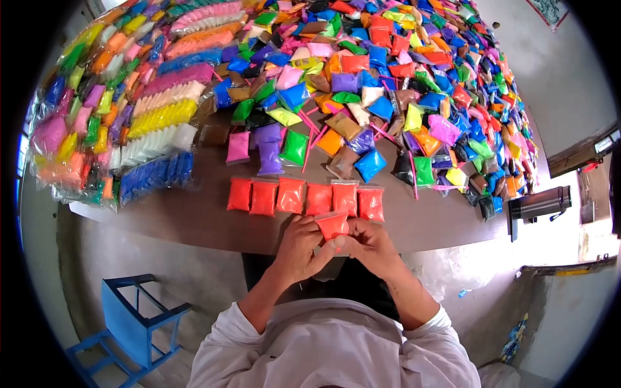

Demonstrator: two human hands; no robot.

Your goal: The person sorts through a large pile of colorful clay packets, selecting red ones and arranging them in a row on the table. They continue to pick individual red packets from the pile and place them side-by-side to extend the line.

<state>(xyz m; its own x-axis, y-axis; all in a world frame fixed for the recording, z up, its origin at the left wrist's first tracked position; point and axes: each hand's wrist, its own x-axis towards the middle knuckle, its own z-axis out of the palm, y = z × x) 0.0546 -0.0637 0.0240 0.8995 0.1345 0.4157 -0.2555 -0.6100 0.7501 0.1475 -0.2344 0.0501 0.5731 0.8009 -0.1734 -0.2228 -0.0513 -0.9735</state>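
Observation:
Close to the table's near edge, a small red packet (332,224) in clear plastic is held up between both hands. My left hand (301,249) is closed on its left side, with the thumb low near the packet's bottom. From the other side my right hand (370,247) pinches its lower right part. Just beyond the hands, several similar red packets (290,195) lie side by side in a row. A green packet (295,148), a purple packet (270,157) and a blue packet (370,165) lie farther back.
A large pile of mixed coloured packets (414,71) covers the back and right of the brown table (194,216). Bundled packets in rows (162,119) fill the left side. Pink sticks (313,138) lie among the loose packets. A blue chair (132,323) stands on the floor at left.

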